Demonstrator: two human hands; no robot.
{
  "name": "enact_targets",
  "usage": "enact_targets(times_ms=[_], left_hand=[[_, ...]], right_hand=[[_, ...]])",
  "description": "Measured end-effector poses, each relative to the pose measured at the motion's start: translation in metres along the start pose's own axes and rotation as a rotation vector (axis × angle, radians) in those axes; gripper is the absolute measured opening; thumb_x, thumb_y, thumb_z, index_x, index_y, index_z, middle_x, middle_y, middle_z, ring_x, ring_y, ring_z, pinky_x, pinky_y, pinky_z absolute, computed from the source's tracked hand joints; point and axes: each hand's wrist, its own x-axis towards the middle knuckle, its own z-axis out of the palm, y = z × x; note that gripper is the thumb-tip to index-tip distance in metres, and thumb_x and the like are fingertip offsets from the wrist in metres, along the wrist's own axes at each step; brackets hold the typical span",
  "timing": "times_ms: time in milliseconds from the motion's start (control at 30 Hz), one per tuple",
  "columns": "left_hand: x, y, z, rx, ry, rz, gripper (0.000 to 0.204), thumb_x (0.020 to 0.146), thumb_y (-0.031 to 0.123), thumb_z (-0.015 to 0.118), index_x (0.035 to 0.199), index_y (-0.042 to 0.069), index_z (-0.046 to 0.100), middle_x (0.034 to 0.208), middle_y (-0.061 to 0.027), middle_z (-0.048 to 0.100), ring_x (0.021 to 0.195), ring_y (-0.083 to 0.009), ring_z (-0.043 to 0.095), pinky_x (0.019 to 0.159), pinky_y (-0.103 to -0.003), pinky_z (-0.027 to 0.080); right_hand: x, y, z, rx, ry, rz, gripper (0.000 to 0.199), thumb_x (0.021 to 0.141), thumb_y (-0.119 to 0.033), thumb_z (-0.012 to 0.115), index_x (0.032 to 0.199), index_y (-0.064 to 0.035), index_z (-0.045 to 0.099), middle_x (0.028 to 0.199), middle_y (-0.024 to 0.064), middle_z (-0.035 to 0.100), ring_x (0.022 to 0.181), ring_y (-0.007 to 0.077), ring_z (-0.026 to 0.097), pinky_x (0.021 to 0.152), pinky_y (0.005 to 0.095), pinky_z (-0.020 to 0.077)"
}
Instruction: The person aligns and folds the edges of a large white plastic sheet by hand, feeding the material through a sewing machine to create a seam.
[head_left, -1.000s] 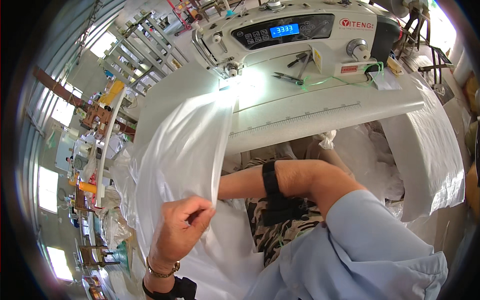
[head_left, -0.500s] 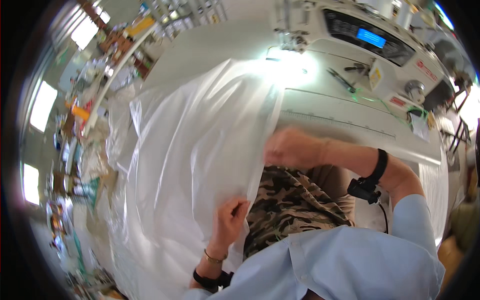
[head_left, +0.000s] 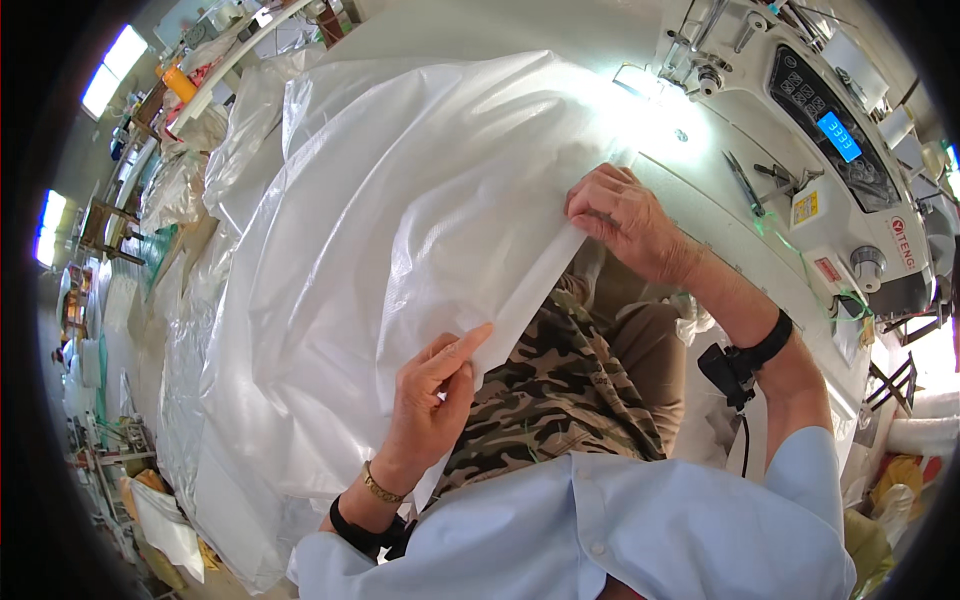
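**Folded edge of white sheet being held at sewing machine**

A large white translucent woven plastic sheet (head_left: pixel 400 260) is being held across the lap and the pale machine table (head_left: pixel 720 230), with its folded edge running between both hands. The edge is being pinched by the left hand (head_left: pixel 432 400), thumb and fingers pressed together on the fold, forefinger stretched along it. Farther up, the same fold is being pressed down by the right hand (head_left: pixel 625 220), fingers curled and closed on the material just short of the lit needle area. The white industrial sewing machine (head_left: pixel 820 130) with its blue display is standing at upper right; small metal snips (head_left: pixel 742 182) are lying on the table just beside the right hand.

Risks, as judged: the fold is likely being kept only by finger pressure, so slick fabric could be slipping open between the hands. The sheet's bulk, hanging off the left, could be dragging the edge crooked. Fingers near the needle could be getting caught; the snips could be snagging the sheet.
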Motion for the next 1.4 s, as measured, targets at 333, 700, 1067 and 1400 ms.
enact_targets(times_ms=[333, 700, 1067, 1400], left_hand=[[0.017, 0.004, 0.014, 0.298, 0.104, 0.138, 0.032, 0.08, 0.005, 0.075, 0.11, -0.001, 0.066, 0.072, -0.0097, 0.053, 0.054, -0.0202, 0.048, 0.052, -0.03, 0.04], [0.028, 0.0, 0.011, 0.346, 0.125, 0.189, 0.007, 0.084, 0.006, 0.071, 0.089, 0.003, 0.067, 0.058, -0.0063, 0.045, 0.049, -0.0221, 0.045, 0.048, -0.034, 0.037], [0.03, 0.022, -0.004, 0.765, 0.048, 0.405, 0.023, 0.077, 0.0, 0.067, 0.099, 0.0, 0.068, 0.075, -0.0061, 0.053, 0.064, -0.021, 0.053, 0.053, -0.033, 0.042], [0.041, 0.03, -0.014, 0.644, -0.107, 0.352, 0.027, 0.083, -0.001, 0.064, 0.109, -0.002, 0.066, 0.076, -0.0113, 0.057, 0.061, -0.0283, 0.058, 0.055, -0.035, 0.045]], right_hand=[[0.0, -0.053, 0.034, -0.204, -0.055, -0.308, 0.03, 0.084, -0.038, 0.067, 0.093, -0.0107, 0.059, 0.096, 0.0055, 0.056, 0.1, 0.0265, 0.053, 0.093, 0.0434, 0.0395], [0.007, -0.053, 0.028, -0.245, -0.068, -0.358, 0.022, 0.082, -0.03, 0.07, 0.084, -0.0109, 0.058, 0.091, 0.0034, 0.054, 0.095, 0.0222, 0.053, 0.094, 0.0412, 0.0371], [0.016, -0.023, 0.014, -0.252, -0.04, -0.254, 0.02, 0.083, -0.028, 0.07, 0.079, -0.0107, 0.06, 0.083, 0.0029, 0.056, 0.089, 0.0218, 0.056, 0.086, 0.0374, 0.0411], [0.021, 0.004, -0.005, -0.075, -0.026, -0.075, 0.023, 0.083, -0.031, 0.072, 0.079, -0.0092, 0.066, 0.078, 0.0035, 0.059, 0.085, 0.024, 0.059, 0.082, 0.0393, 0.0439]])
